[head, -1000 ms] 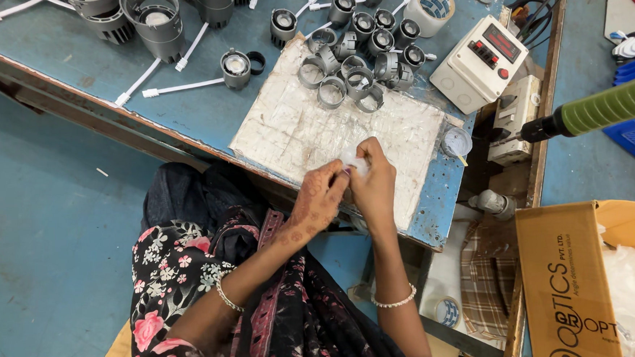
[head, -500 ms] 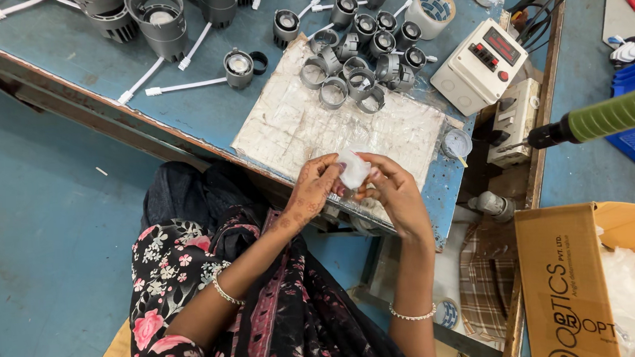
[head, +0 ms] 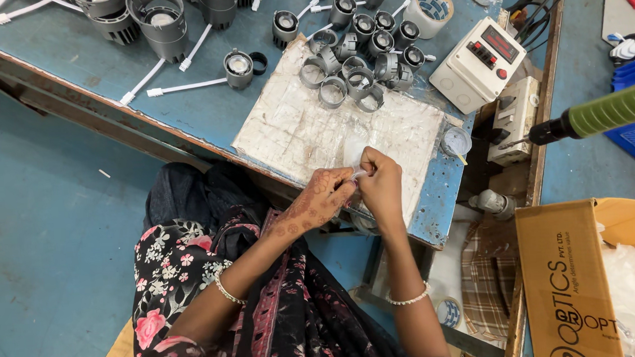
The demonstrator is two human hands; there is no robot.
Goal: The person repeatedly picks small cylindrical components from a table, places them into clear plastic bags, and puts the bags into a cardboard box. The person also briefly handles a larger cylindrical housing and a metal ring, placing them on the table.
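Both sets of fingertips pinch one small clear plastic piece [head: 359, 170], the left hand [head: 320, 198] and right hand [head: 380, 184] touching over the near edge of the white work mat [head: 293, 133]. Grey metal rings [head: 345, 79] lie at the mat's far side; a white control box [head: 479, 63] sits to the right on the blue workbench [head: 94, 60].

My right hand [head: 380, 186] comes back in to meet my left hand [head: 323, 198], both pinching the small clear packet [head: 355, 155] again.
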